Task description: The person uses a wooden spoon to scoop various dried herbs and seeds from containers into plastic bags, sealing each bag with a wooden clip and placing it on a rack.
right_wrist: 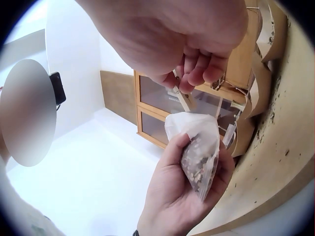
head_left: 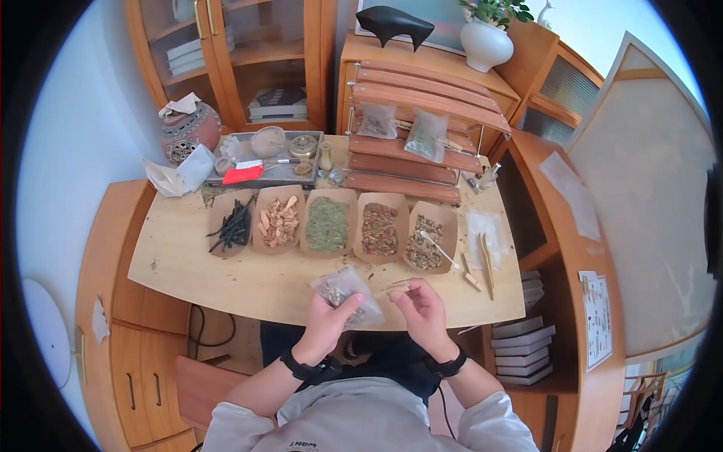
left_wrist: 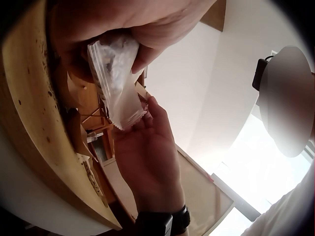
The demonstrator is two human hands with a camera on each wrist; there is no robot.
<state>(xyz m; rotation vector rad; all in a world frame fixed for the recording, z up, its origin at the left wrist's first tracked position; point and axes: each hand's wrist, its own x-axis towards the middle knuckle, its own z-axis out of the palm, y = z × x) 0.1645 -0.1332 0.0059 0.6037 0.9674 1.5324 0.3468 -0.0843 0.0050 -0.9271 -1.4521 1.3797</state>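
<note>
My left hand (head_left: 322, 325) grips a small translucent bag (head_left: 360, 290) with dried plant bits in its lower part, thumb across the front. In the right wrist view the bag (right_wrist: 197, 125) tilts, its filling (right_wrist: 198, 169) showing through the side. My right hand (head_left: 425, 313) pinches a wooden clothespin (right_wrist: 185, 100) between thumb and fingers, close to the top of the bag. Beyond the hands stand paper trays in a row: dark strips (head_left: 232, 226), pale chips (head_left: 278, 222), green leaves (head_left: 327, 224), reddish pieces (head_left: 379, 230) and mixed bits (head_left: 427, 242).
A slatted wooden rack (head_left: 422, 98) holds two filled bags (head_left: 427, 135) on clothespins. Wooden tweezers (head_left: 487, 265), another clothespin (head_left: 472, 282), a small white spoon (head_left: 438, 247) and flat clear bags (head_left: 486, 228) lie at right. A grey tray (head_left: 315, 178) of small vessels stands at back left.
</note>
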